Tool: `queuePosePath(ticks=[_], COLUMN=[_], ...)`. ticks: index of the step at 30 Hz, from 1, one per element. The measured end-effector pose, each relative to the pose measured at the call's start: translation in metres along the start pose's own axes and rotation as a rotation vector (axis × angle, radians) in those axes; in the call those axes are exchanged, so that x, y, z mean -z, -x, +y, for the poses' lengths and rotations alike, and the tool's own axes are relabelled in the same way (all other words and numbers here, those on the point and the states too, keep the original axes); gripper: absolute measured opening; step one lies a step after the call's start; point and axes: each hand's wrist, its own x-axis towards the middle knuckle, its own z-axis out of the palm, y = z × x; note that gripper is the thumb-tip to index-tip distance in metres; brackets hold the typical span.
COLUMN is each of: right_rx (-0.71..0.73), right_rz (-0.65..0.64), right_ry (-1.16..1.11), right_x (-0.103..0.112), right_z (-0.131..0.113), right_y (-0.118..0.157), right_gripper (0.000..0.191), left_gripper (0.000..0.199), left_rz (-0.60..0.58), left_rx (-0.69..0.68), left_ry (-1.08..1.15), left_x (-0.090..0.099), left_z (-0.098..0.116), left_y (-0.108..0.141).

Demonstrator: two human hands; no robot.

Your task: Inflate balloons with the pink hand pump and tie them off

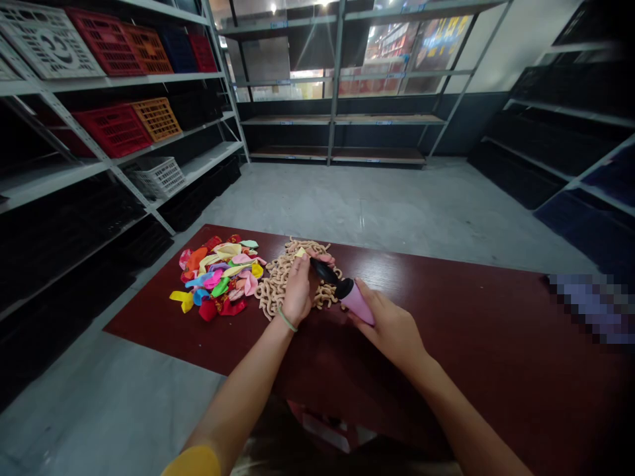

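My right hand [389,324] is wrapped round the pink body of a hand tool [358,303] that looks like a balloon pump. Its black front end [325,271] points up and left, reaching my left hand [299,287]. The left fingers are closed, with a small pale yellow piece [300,252] showing at the thumb tip; what it belongs to is mostly hidden. Beneath and around the left hand spreads a heap of curled beige pieces [272,291]. To its left lies a pile of limp, colourful balloons [218,281].
A dark red tabletop [471,330] holds everything. A blurred purple item [590,307] lies at its right end. Beyond are metal shelves [288,121], with red crates [114,129] and a white basket [156,177] on the left rack. Grey floor [357,198] runs between.
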Motion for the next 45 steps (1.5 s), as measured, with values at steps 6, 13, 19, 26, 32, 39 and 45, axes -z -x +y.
queuePosePath(ticks=[6,13,19,26,32,39,45], right_rx=[-0.149,-0.276,-0.342,-0.352,-0.384,-0.368,-0.332], right_rz=[-0.141,-0.259,-0.34,-0.376,-0.36,-0.372,-0.361], right_ry=[-0.304,-0.612,-0.783,-0.901,-0.954,-0.931,-0.88], right_x=[0.006,0.008,0.015,0.019,0.025,0.033,0.037], right_z=[-0.033,-0.069,-0.08,-0.084,-0.086,-0.087,-0.09], right_y=[0.003,0.033,0.07,0.09,0.083,0.078,0.079], right_gripper=[0.078,0.076,0.066,0.059,0.053,0.051,0.051], left_gripper=[0.025,0.019,0.017,0.022,0.023,0.019,0.007], left_rz=[-0.004,0.149,0.141,0.174,0.129,0.145,0.083], left_rx=[0.006,0.023,0.02,0.042,0.102,0.127,0.172], left_ry=[0.08,0.015,0.065,0.074,0.022,-0.051,-0.005], left_x=[-0.023,-0.023,-0.017,-0.014,-0.018,-0.013,-0.007], left_z=[0.002,0.014,0.039,0.021,0.01,0.017,0.026], left_y=[0.012,0.024,0.034,0.069,0.091,0.095,0.088])
